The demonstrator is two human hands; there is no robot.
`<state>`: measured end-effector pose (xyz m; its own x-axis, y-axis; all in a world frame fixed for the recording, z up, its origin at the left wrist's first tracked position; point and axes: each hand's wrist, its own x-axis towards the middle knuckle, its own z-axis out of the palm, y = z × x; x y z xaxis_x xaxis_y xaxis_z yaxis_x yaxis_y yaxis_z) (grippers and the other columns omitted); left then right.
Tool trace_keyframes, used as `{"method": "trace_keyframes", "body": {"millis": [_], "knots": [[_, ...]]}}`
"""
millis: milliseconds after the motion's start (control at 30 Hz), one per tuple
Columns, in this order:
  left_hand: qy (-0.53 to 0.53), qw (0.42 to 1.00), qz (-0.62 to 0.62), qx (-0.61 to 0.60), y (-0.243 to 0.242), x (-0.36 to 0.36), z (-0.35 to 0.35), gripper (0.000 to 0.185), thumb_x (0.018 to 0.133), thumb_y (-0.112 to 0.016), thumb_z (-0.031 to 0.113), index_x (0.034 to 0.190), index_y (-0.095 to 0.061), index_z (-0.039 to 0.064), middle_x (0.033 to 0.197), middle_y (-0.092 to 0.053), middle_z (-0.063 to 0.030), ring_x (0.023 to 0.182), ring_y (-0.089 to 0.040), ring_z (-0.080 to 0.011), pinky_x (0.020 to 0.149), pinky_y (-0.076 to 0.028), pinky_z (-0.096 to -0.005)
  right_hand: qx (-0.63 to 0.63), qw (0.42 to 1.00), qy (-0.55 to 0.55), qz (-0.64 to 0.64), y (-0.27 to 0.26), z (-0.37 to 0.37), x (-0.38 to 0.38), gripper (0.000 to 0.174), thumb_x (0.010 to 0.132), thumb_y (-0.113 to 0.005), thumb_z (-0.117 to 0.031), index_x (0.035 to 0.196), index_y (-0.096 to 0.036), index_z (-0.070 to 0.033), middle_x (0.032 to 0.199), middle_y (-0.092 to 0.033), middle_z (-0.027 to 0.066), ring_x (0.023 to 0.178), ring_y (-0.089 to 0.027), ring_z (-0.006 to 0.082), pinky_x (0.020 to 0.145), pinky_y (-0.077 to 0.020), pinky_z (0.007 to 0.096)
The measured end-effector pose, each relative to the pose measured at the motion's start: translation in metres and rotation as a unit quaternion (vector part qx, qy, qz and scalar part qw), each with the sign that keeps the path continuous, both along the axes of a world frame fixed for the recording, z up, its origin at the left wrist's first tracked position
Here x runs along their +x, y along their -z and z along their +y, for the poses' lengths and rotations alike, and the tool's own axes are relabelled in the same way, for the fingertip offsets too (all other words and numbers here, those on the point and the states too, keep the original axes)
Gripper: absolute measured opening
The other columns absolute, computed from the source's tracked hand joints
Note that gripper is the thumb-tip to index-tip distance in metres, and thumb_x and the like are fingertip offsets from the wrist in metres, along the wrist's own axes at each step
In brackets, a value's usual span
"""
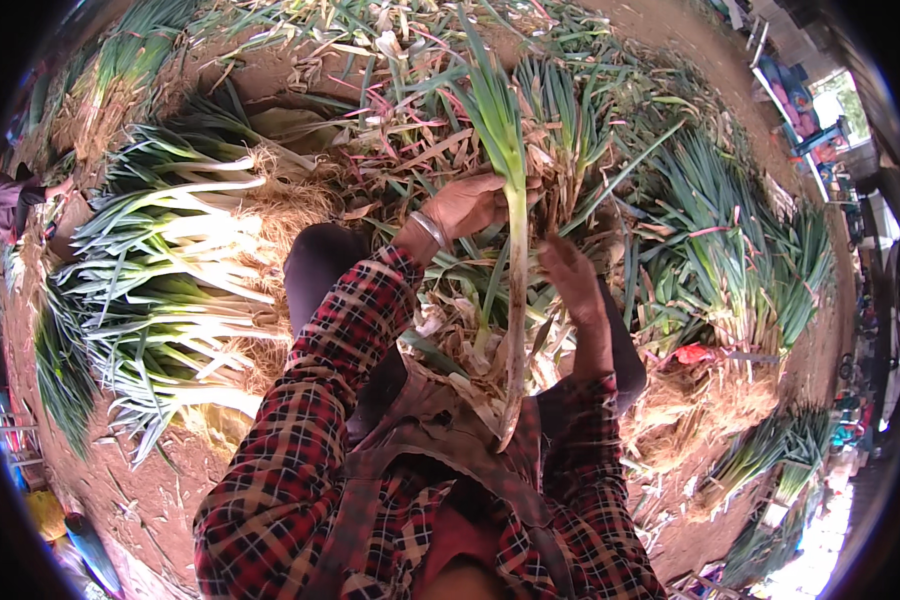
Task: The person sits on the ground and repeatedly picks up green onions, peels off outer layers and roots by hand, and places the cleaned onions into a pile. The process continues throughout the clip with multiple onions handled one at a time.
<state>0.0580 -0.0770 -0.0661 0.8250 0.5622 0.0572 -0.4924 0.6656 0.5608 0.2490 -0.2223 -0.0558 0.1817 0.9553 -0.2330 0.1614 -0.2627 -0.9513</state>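
My left hand (465,206), with a silver-coloured bangle at the wrist, grips a long green onion (518,247) just below where its leaves fan out. The stalk hangs almost upright, its lower end curving in towards my lap. Brownish skin covers much of the lower shaft, while the upper part is pale green. Just to the right of the stalk is my right hand (574,292), blurred and apart from it, with nothing visible in it. Between my knees lies a heap of stripped leaves and dry skins (457,322).
Cleaned green onions (210,277) lie piled on my left, roots towards me. On my right stands a large bundle of untrimmed onions (742,277), with a red object (694,352) on it. Leaf waste (390,82) spreads ahead over bare soil. Another person (19,199) is at far left.
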Motion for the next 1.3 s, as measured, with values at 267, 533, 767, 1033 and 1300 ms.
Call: {"method": "trace_keyframes", "body": {"millis": [267, 533, 767, 1033, 1300], "knots": [[-0.099, 0.994, 0.051, 0.013, -0.006, 0.001, -0.001, 0.036, 0.090, -0.064, 0.021, 0.122, -0.053, 0.009, 0.110, -0.062, -0.0056, 0.108, -0.057, -0.0189, 0.092, -0.047, -0.0336, 0.047, 0.997, -0.041, -0.054, 0.003, -0.032, -0.068, 0.023, 0.089, -0.064, -0.020, 0.099, -0.060, 0.000, 0.069, -0.060, 0.0039, 0.062, -0.056, 0.0128, 0.057, -0.0467, 0.0292], [-0.127, 0.985, 0.109, 0.030, -0.016, -0.002, 0.003, 0.020, 0.082, -0.073, 0.017, 0.093, -0.063, 0.005, 0.082, -0.065, -0.0042, 0.075, -0.062, -0.0140, 0.066, -0.053, -0.0253, -0.113, 0.989, -0.036, 0.086, 0.000, -0.086, -0.116, 0.021, 0.092, -0.058, -0.021, 0.081, -0.054, -0.004, 0.058, -0.049, -0.0025, 0.049, -0.048, 0.0072, 0.043, -0.0367, 0.0242], [0.004, 0.966, 0.213, 0.145, -0.021, 0.001, -0.058, 0.024, 0.089, -0.059, 0.013, 0.111, -0.055, 0.004, 0.102, -0.065, -0.0116, 0.098, -0.064, -0.0202, 0.086, -0.054, -0.0358, -0.085, 0.996, -0.032, 0.008, -0.021, -0.066, -0.104, 0.014, 0.093, -0.056, -0.018, 0.087, -0.055, -0.005, 0.060, -0.049, -0.0030, 0.045, -0.046, 0.0067, 0.040, -0.0361, 0.0232], [-0.051, 0.957, 0.214, 0.188, -0.010, -0.015, -0.073, 0.043, 0.090, -0.060, 0.014, 0.127, -0.043, 0.000, 0.115, -0.061, -0.0176, 0.108, -0.060, -0.0249, 0.093, -0.053, -0.0353, -0.075, 0.996, -0.039, 0.044, -0.023, -0.075, -0.108, 0.015, 0.093, -0.056, -0.018, 0.088, -0.054, -0.004, 0.059, -0.049, -0.0025, 0.046, -0.046, 0.0066, 0.041, -0.0345, 0.0236], [-0.172, 0.983, 0.064, 0.002, -0.007, -0.017, -0.003, 0.048, 0.091, -0.057, 0.045, 0.116, -0.053, 0.005, 0.109, -0.065, -0.0080, 0.091, -0.064, -0.0208, 0.089, -0.051, -0.0367, -0.136, 0.969, -0.048, 0.200, -0.038, -0.099, -0.133, 0.020, 0.095, -0.055, -0.024, 0.088, -0.053, -0.005, 0.057, -0.045, -0.0021, 0.043, -0.042, 0.0075, 0.039, -0.0330, 0.0235]]}}
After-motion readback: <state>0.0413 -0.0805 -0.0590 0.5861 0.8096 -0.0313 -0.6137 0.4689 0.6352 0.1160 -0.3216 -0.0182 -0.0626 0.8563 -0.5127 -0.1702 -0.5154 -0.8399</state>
